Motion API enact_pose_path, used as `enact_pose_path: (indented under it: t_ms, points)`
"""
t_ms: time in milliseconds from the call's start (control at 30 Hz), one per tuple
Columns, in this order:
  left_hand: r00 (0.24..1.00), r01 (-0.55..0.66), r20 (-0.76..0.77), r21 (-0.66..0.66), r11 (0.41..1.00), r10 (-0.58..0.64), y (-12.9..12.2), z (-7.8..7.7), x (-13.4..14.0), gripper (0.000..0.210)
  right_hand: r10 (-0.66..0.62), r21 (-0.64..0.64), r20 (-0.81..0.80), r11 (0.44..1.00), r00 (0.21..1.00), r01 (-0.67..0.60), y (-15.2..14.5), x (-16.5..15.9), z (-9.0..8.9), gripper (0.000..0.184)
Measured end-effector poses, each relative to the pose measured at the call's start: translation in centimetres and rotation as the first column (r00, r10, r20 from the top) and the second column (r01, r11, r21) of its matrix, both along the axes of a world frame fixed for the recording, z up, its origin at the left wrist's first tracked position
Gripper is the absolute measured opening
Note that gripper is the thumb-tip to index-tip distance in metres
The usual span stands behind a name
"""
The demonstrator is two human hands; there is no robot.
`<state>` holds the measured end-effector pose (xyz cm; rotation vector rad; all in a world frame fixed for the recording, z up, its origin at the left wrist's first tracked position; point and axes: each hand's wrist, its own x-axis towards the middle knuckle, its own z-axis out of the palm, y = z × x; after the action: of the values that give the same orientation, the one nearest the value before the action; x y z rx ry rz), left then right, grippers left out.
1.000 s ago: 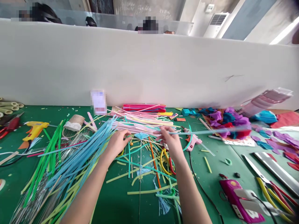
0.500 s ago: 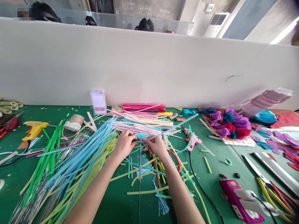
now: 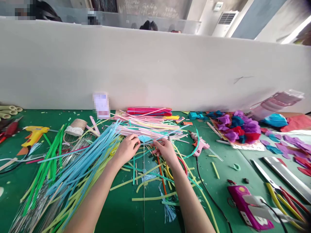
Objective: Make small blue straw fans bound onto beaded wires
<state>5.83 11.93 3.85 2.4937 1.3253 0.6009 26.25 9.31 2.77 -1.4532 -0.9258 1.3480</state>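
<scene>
A small light-blue bundle sits between my two hands at the middle of the table, and a thin wire stem runs from it down toward me. My left hand is curled, its fingertips pinching the bundle's left side. On the other side my right hand has its thumb and fingers closed round a light-blue pipe cleaner that slants up to the right. What lies inside the right fingertips is partly hidden. Blue tassels and cut yellow-green pieces lie below the hands.
Blue pipe cleaners and green ones pile up at left, with a yellow glue gun beyond. To the right are a pink glue gun, purple flowers, scissors and a magenta box. A white partition stands behind.
The blue pipe cleaner's free end has dropped and drawn in toward my right hand. Both hands have shifted slightly, the right a little away from the blue bundle.
</scene>
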Motion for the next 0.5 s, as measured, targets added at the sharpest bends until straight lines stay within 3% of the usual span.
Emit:
enact_pose_path:
  t_ms: [133,300,500]
  points:
    - [0.997,0.077,-0.024,0.122,0.990,-0.075,0.05,0.57,-0.19,0.016,-0.013,0.010,-0.001,1.000,1.000,0.013,0.03,-0.10,-0.14,0.031]
    - [0.992,0.120,-0.036,0.063,0.991,-0.118,0.20,0.46,-0.48,0.019,0.007,0.046,0.019,0.999,1.000,-0.008,-0.01,-0.31,-0.16,0.031]
    - [0.994,0.091,-0.066,-0.019,0.996,-0.092,0.18,0.50,-0.95,0.029,0.047,0.060,0.168,0.997,0.985,-0.057,0.11,-0.68,-0.55,0.019]
